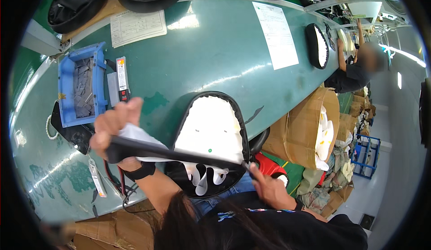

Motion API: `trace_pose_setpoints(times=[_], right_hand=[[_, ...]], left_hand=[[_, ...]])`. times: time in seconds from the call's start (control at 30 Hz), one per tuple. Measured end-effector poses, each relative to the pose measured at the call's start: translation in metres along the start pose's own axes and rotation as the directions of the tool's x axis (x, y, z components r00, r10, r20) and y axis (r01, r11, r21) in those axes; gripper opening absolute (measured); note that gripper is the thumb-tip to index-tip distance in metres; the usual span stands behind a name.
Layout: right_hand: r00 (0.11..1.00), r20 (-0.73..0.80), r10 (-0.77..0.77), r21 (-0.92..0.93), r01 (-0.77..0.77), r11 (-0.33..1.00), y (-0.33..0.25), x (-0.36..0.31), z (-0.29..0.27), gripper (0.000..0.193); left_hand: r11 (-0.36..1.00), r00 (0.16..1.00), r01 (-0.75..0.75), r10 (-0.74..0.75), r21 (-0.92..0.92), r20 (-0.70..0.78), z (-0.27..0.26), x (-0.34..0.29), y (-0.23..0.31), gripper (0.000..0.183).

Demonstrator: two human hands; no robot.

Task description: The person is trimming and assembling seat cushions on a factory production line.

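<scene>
One black strip (pixel 179 155) is gripped by the left hand (pixel 114 128) and, it seems, pinched by the right hand (pixel 271 189), over the black-and-white pad (pixel 208 124) between them. If pulled too hard, the strip could be torn or the pad tugged crooked. Past the left hand, a blue bin (pixel 66 92) is set on the green worktop (pixel 215 43); past the right hand, a big cardboard box (pixel 292 131) is seen.

Paper sheet (pixel 276 36) on green table (pixel 215 39), large cardboard box (pixel 294 133) beside it
</scene>
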State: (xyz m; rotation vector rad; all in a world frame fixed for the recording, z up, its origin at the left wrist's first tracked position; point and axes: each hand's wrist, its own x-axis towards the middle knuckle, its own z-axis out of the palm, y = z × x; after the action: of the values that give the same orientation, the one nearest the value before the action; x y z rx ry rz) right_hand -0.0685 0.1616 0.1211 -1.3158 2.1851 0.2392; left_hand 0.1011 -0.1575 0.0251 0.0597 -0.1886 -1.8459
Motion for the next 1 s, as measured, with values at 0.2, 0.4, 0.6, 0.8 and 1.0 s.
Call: trace_pose_setpoints(times=[0.2, 0.4, 0.6, 0.8, 1.0], right_hand=[[0.915, -0.398, -0.071, 0.321, 0.212, 0.923, 0.04, 0.035, -0.001, 0.064], [0.918, -0.325, -0.229, 0.606, 0.388, 0.695, 0.054, 0.157, 0.011, 0.088], [0.683, -0.075, -0.727, 0.478, 0.664, 0.574, 0.002, 0.237, -0.065, 0.084], [0.75, -0.267, -0.606, 0.449, 0.653, 0.61, 0.015, 0.207, -0.065, 0.075], [0.831, -0.084, -0.55, -0.069, 0.546, 0.835, 0.089, 0.117, -0.06, 0.056]], left_hand=[[0.644, 0.966, 0.209, -0.018, 0.736, -0.258, -0.01, -0.035, 0.023, 0.008], [0.003, 0.888, 0.411, -0.23, 0.912, -0.399, 0.001, -0.103, -0.007, 0.024], [-0.453, 0.999, 0.025, -0.011, 0.891, -0.034, 0.068, -0.129, -0.048, 0.021], [-0.453, 0.899, -0.307, -0.426, 0.837, 0.099, 0.026, -0.124, -0.145, 0.023], [-0.294, 0.863, -0.118, -0.503, 0.948, -0.048, 0.027, -0.11, -0.136, 0.025]])
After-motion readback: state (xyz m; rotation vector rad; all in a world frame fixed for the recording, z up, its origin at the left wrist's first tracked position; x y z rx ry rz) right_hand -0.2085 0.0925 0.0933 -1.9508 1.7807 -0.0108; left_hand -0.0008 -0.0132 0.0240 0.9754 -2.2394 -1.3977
